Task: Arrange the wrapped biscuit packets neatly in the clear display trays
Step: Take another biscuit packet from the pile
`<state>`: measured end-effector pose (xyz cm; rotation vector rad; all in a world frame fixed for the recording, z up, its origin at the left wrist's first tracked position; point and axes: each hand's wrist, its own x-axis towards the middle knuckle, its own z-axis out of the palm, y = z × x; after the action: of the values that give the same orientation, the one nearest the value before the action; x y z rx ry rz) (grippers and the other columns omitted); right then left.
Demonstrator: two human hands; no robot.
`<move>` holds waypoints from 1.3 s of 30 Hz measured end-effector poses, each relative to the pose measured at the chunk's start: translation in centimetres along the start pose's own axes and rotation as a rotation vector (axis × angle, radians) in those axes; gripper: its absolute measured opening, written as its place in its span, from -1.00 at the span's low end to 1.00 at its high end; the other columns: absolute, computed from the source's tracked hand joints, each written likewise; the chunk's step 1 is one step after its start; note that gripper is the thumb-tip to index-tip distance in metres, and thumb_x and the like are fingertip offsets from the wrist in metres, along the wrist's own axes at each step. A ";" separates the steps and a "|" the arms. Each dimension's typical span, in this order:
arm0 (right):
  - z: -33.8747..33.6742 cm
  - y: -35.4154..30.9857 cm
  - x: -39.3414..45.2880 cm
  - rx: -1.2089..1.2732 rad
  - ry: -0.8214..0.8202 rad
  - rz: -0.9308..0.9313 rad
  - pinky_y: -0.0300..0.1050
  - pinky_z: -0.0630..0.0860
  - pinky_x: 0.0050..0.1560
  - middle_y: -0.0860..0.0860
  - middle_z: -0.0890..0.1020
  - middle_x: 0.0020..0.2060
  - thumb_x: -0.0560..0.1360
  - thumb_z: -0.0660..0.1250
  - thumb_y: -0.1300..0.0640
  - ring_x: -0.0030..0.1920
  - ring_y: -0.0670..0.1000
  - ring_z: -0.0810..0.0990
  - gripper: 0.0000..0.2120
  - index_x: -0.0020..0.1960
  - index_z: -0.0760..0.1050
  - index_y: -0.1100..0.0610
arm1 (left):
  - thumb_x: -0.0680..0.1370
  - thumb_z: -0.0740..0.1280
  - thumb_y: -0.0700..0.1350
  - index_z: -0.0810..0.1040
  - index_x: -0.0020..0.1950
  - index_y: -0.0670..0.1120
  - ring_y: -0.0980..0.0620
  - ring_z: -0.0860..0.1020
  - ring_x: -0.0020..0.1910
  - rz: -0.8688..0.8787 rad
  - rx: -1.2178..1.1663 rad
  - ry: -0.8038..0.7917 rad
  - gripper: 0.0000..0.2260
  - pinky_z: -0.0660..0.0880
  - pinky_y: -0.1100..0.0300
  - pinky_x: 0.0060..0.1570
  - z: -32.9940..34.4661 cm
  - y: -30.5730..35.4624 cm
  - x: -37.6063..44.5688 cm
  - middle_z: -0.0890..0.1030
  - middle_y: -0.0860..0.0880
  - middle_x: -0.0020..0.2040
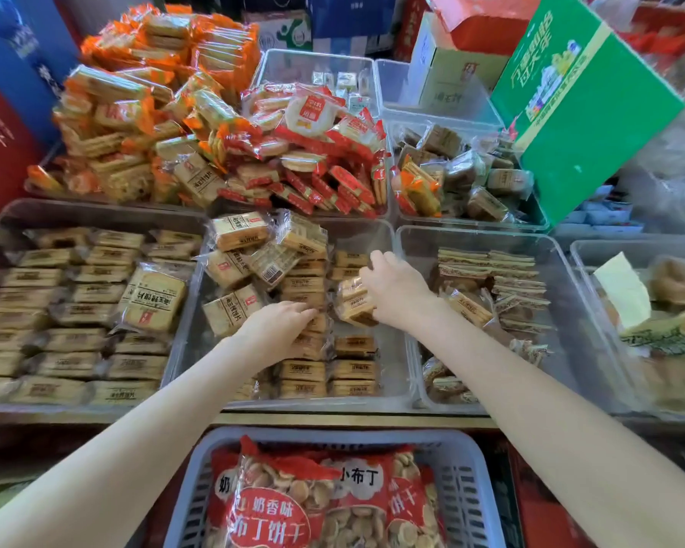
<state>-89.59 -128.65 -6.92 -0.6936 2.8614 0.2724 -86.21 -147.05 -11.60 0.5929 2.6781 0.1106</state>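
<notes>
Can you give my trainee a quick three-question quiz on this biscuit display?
1. True or false: the right hand grips a biscuit packet over the middle tray.
2. Which colour is the basket nearest the camera? A) green B) grey-blue C) orange
3. Fill in: the left hand rests on the packets stood in neat ____ in the middle tray.

Key: 1 true; 2 B; 3 rows.
</notes>
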 end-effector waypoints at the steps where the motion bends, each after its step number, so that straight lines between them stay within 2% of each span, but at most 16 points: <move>1: 0.2 -0.5 0.5 -0.013 -0.015 -0.009 -0.14 0.33 0.02 0.15 0.37 0.17 0.47 0.28 0.29 0.16 0.12 0.37 -0.75 0.14 0.42 0.23 | 0.54 0.32 -0.03 0.23 0.49 -0.06 0.01 0.33 0.39 -0.011 0.037 0.025 -0.45 0.37 0.15 0.28 0.2 -0.2 0.0 0.34 -0.01 0.44; 4: 1.0 -1.6 2.0 0.019 -0.093 -0.005 -0.10 0.40 0.04 0.18 0.35 0.18 0.48 0.25 0.34 0.19 0.15 0.35 -0.76 0.14 0.42 0.26 | 0.55 0.31 -0.03 0.27 0.46 -0.04 0.02 0.41 0.32 -0.026 0.108 0.078 -0.50 0.40 0.15 0.22 0.2 -0.8 -0.1 0.41 0.03 0.38; 7: 2.3 -1.3 2.7 0.112 -0.178 0.047 -0.03 0.46 0.01 0.18 0.33 0.19 0.49 0.29 0.29 0.19 0.16 0.36 -0.69 0.22 0.37 0.27 | 0.53 0.30 0.07 0.26 0.46 -0.01 0.04 0.39 0.34 -0.016 0.150 0.086 -0.47 0.18 0.17 0.37 0.1 -1.3 -0.2 0.41 0.06 0.38; 10: 3.8 -0.4 2.5 0.105 -0.226 0.017 -0.01 0.46 0.05 0.20 0.34 0.23 0.50 0.31 0.24 0.17 0.19 0.44 -0.58 0.31 0.28 0.28 | 0.52 0.31 0.08 0.27 0.46 -0.01 0.05 0.38 0.35 -0.015 0.171 0.085 -0.46 0.10 0.18 0.41 0.2 -1.3 0.0 0.41 0.06 0.37; 15: 5.6 -0.8 2.4 -0.100 -0.162 -0.054 -0.05 0.50 0.03 0.19 0.31 0.29 0.51 0.31 0.21 0.21 0.16 0.41 -0.48 0.38 0.18 0.27 | 0.53 0.30 0.08 0.25 0.48 -0.02 0.07 0.35 0.38 -0.008 0.145 0.095 -0.45 0.06 0.19 0.43 0.3 -1.1 -0.1 0.39 0.05 0.40; 19: 6.2 -1.2 1.8 -0.203 -0.102 -0.125 -0.10 0.44 0.04 0.19 0.32 0.29 0.53 0.27 0.18 0.21 0.14 0.40 -0.51 0.38 0.18 0.28 | 0.53 0.30 0.08 0.24 0.48 -0.02 0.08 0.34 0.39 -0.010 0.123 0.098 -0.45 0.03 0.20 0.44 0.5 -1.2 -0.4 0.38 0.04 0.41; 23: 6.4 -0.4 0.7 -0.246 -0.100 -0.208 -0.10 0.38 0.10 0.17 0.38 0.23 0.52 0.29 0.02 0.17 0.12 0.42 -0.48 0.34 0.23 0.27 | 0.52 0.31 0.08 0.26 0.48 -0.02 0.07 0.34 0.39 -0.006 0.092 0.125 -0.44 0.02 0.20 0.44 0.7 -1.3 -0.3 0.39 0.03 0.41; 28: 5.4 -0.2 2.5 -0.234 -0.156 -0.191 -0.06 0.39 0.13 0.16 0.40 0.26 0.52 0.29 0.06 0.21 0.14 0.46 -0.48 0.37 0.23 0.27 | 0.52 0.33 0.06 0.30 0.46 -0.05 0.05 0.36 0.38 0.008 0.074 0.122 -0.45 0.04 0.19 0.44 0.5 -1.2 -0.4 0.41 0.01 0.39; 33: 4.7 0.4 3.7 -0.190 -0.113 -0.087 -0.08 0.40 0.12 0.14 0.41 0.22 0.47 0.34 0.14 0.18 0.12 0.46 -0.50 0.33 0.26 0.24 | 0.52 0.32 0.09 0.29 0.46 -0.03 0.08 0.34 0.39 0.003 0.093 0.120 -0.45 0.04 0.21 0.44 0.5 -1.2 -0.5 0.40 0.04 0.40; 36: 4.4 0.0 2.9 -0.194 -0.080 -0.146 -0.09 0.40 0.10 0.14 0.41 0.21 0.46 0.35 0.13 0.16 0.12 0.45 -0.50 0.32 0.27 0.24 | 0.52 0.33 0.08 0.30 0.46 -0.03 0.07 0.35 0.39 0.002 0.077 0.127 -0.45 0.04 0.21 0.43 0.5 -1.2 -0.4 0.41 0.04 0.40; 39: 5.1 -0.2 1.3 -0.214 -0.093 -0.214 -0.10 0.38 0.06 0.12 0.43 0.18 0.47 0.35 0.03 0.12 0.10 0.47 -0.49 0.30 0.28 0.22 | 0.52 0.33 0.07 0.30 0.46 -0.04 0.06 0.34 0.40 0.000 0.071 0.120 -0.45 0.04 0.20 0.44 0.4 -1.1 -0.4 0.40 0.03 0.41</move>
<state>-89.90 -128.29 -12.11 -0.9901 2.6661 0.5667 -86.15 -148.26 -12.03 0.6267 2.8080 0.0532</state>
